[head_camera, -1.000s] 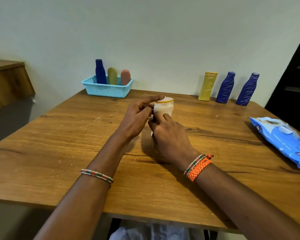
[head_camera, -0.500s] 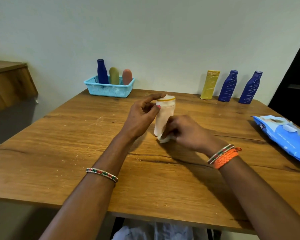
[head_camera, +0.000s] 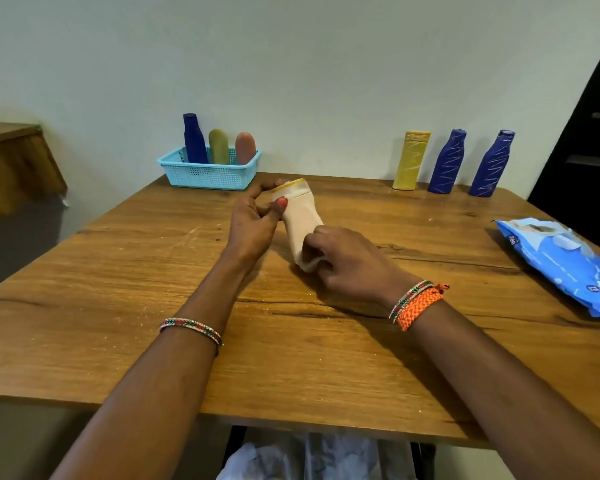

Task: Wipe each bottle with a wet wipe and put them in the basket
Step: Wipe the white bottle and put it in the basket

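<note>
A cream bottle (head_camera: pixel 300 216) with a yellow band near its cap is tilted over the middle of the wooden table (head_camera: pixel 118 306). My left hand (head_camera: pixel 253 223) pinches it at the cap end with thumb and fingers. My right hand (head_camera: pixel 347 261) grips a white wet wipe (head_camera: pixel 309 265) against the bottle's lower end. A light blue basket (head_camera: pixel 208 173) at the back left holds a dark blue bottle (head_camera: pixel 194 138), an olive bottle (head_camera: pixel 219 146) and a reddish bottle (head_camera: pixel 245 147). A yellow bottle (head_camera: pixel 411 160) and two dark blue bottles (head_camera: pixel 445 161) (head_camera: pixel 492 163) stand at the back right.
A blue pack of wet wipes (head_camera: pixel 565 265) lies at the table's right edge. A wooden ledge (head_camera: pixel 11 164) stands off to the left beyond the table. A dark doorway (head_camera: pixel 589 133) is at the far right. The wall runs right behind the table.
The bottle has tipped from upright to a slant, its base swinging toward my right. My right hand has slid with the wipe down to the bottle's lower end.
</note>
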